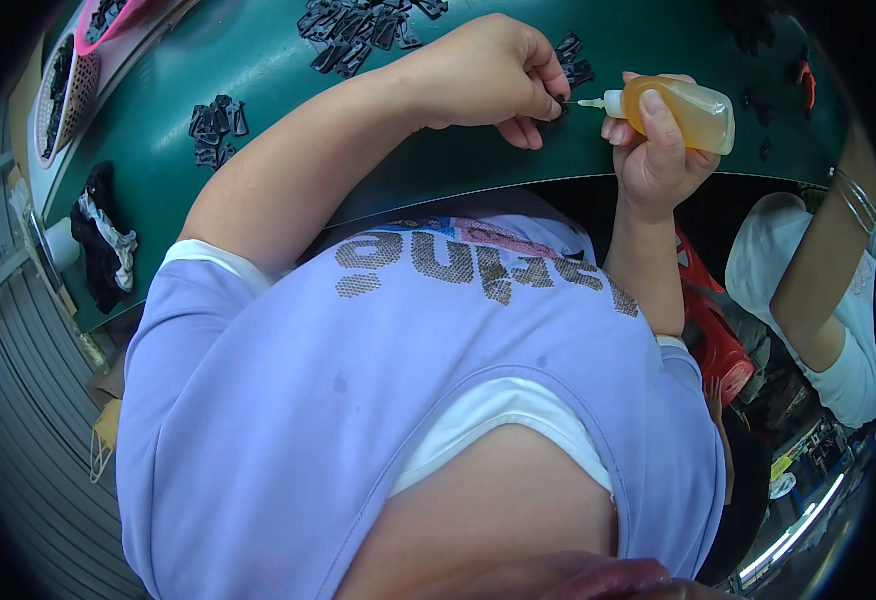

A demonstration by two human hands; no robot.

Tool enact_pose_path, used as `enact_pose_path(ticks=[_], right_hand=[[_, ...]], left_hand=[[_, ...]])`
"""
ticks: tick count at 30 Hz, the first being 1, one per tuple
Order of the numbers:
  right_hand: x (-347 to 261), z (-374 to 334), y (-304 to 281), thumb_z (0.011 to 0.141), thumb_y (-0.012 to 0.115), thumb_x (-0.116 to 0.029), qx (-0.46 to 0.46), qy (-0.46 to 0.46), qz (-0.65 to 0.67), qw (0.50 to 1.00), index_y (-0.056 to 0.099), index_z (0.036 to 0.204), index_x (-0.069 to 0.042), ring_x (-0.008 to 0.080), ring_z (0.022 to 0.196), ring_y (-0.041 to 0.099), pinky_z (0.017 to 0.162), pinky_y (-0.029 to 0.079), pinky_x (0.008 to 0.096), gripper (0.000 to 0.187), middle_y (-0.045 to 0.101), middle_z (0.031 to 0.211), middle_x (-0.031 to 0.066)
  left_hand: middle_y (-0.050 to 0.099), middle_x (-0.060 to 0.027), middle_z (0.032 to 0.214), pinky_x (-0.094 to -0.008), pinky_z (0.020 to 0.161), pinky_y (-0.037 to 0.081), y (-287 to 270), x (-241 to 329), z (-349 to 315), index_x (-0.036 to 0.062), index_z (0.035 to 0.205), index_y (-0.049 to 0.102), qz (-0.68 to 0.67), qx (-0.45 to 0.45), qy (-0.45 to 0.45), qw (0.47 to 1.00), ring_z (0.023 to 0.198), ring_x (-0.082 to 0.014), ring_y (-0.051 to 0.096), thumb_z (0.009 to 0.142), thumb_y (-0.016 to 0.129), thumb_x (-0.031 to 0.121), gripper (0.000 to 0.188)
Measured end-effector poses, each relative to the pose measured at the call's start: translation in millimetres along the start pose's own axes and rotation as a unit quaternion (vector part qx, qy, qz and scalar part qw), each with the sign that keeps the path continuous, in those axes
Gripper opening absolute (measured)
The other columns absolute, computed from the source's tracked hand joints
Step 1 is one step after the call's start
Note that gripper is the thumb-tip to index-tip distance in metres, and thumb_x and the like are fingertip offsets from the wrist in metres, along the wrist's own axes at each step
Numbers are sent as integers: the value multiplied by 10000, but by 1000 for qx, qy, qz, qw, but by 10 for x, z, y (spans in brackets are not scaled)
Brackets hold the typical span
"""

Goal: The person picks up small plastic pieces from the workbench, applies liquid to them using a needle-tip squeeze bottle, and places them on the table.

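My right hand [663, 160] is wrapped round a squeeze bottle [693, 115] of amber liquid, tipped on its side with a thin needle nozzle pointing left. The needle's tip meets a small black piece [558, 108] pinched in my left hand [508, 85]; the fingers cover most of that piece, so its shape is unclear. Just beyond my left fingertips lie a few flat black plastic parts [576, 70]. A larger heap of similar black parts [353, 30] sits farther back, and a smaller pile [216, 130] is by my left forearm.
The green table [408, 190] curves round in front of me. At the far left stand a pink basket [93, 25] and a pale perforated basket [68, 100] of black parts, near a bunched black-and-white cloth [103, 240]. Orange-handled pliers [808, 85] and a co-worker's arm [828, 260] are at right.
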State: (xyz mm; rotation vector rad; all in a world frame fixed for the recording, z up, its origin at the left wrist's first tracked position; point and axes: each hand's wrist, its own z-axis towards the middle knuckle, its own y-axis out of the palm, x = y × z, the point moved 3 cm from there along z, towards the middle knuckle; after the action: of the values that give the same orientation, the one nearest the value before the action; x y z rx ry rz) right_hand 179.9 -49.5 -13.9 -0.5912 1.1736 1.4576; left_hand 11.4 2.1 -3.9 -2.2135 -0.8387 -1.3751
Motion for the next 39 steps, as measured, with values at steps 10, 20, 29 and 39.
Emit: enact_pose_path(ticks=[10, 20, 29, 39], right_hand=[[7, 12, -70, 835, 582, -27, 75, 42, 59, 995, 616, 872, 43, 123, 457, 533, 431, 470, 258, 86, 640, 736, 136], [-39, -94, 33, 817, 585, -23, 24, 50, 38, 998, 611, 871, 64, 129, 452, 532, 427, 470, 254, 106, 619, 765, 139], [-38, -94, 66, 806, 611, -16, -22, 51, 0, 998, 600, 875, 65, 117, 472, 546, 440, 473, 247, 107, 608, 769, 121], [-22, -112, 57, 800, 620, -10, -27, 64, -11, 998, 584, 922, 66, 115, 481, 551, 448, 477, 248, 148, 627, 772, 131]], left_hand=[[642, -106, 843, -246, 603, 571, -10, -9, -4, -71, 1000, 602, -22, -5, -8, 1000, 670, -161, 679, 854, 631, 45, 188], [610, -74, 772, -238, 556, 562, -35, 40, 43, -80, 931, 600, -73, -34, -44, 996, 612, -131, 643, 873, 564, -31, 85], [617, -78, 767, -251, 560, 560, -47, 61, 5, -76, 922, 598, -72, -37, -36, 996, 616, -141, 645, 867, 568, -29, 78], [616, -82, 766, -258, 560, 563, -37, 9, 41, -79, 931, 595, -82, -41, -34, 995, 615, -148, 646, 867, 570, -28, 85]])
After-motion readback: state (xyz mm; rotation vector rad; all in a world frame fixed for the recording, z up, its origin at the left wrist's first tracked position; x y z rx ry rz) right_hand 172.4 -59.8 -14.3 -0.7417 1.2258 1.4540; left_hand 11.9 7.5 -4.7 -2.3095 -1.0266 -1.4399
